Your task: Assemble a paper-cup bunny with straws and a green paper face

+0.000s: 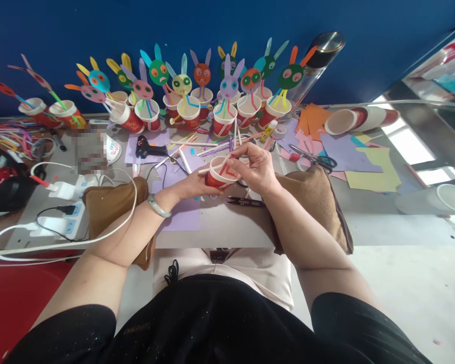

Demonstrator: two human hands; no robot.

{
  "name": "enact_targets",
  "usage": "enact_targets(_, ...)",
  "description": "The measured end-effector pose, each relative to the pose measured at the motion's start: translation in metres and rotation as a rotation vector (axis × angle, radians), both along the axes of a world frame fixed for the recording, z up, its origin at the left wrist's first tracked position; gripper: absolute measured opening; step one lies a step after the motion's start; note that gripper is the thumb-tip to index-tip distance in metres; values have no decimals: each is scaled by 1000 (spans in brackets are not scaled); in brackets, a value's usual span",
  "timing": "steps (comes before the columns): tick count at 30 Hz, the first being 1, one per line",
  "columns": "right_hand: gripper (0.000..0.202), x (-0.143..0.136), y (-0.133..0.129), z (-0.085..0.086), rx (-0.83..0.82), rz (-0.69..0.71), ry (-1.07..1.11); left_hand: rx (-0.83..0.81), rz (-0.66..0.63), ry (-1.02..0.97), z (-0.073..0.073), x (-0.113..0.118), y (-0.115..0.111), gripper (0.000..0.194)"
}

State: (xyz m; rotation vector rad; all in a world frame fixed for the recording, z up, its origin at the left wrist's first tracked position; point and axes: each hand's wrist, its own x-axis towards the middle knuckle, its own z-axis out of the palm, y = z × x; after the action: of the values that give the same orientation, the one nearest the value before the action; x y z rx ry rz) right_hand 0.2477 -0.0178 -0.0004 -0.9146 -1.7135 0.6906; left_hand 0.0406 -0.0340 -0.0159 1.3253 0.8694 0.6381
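Note:
A red and white paper cup (214, 177) is tilted over the table's front part, with my left hand (192, 185) wrapped round its side. My right hand (258, 168) is closed at the cup's rim, thumb and fingers pinching a thin straw (226, 163) that reaches into the cup. Other pale and reddish straws show at the cup's mouth, partly behind my fingers. Beneath the hands lies purple paper (178, 215). A dark pair of thread snips (244, 201) rests just below my right hand.
Behind stand several paper cups (225, 126) bearing rabbit-faced straw figures. A black glue gun (150, 148) lies left, scissors (314, 157) right. Brown cushions (311, 210) sit under both forearms. A white cable (133, 184) crosses my left arm from a power strip (74, 222). Stacked cups (360, 119) lie right.

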Motion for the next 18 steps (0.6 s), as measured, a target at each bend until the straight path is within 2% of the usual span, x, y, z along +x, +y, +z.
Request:
enact_targets(4,22,-2,0,-1,-20,-32,1,18,19,4,-3,1,1,67)
enact_targets(11,34,-1,1,-1,-55,-3,10,95,17,105,-2,-1,4,62)
enact_targets(18,14,0,3,-5,8,-64,-70,2,34,-12,-7,0,3,83)
